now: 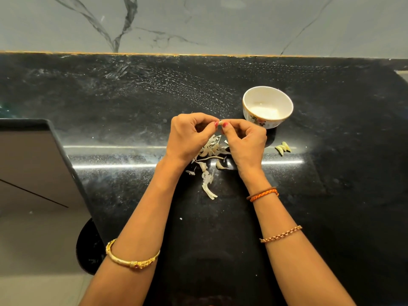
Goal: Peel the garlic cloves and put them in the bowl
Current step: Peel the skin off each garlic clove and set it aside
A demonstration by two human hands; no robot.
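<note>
Two hands meet above the middle of a black speckled stone counter (132, 102), and between them sits one small garlic clove (220, 123), pinched from both sides: the left hand (191, 138) pinches it with thumb and forefinger, fingers curled, and the right hand (245, 140) does the same from the right. Just right of the hands and a little farther away stands one white bowl (267, 106) with a floral band on its wall; whether anything lies in it cannot be told. To the right of the right hand, nearer than the bowl, two peeled pale-green cloves (283, 147) lie together on the counter. Under and nearer than the hands is a loose scatter of papery garlic skins (208, 184), with about two unpeeled cloves (220, 165) among them. The left forearm wears one gold bangle (132, 259); the right carries one orange thread band (262, 194) at the wrist and one chain bracelet (280, 234) lower down. Behind the counter rises a grey veined marble wall (198, 23).
</note>
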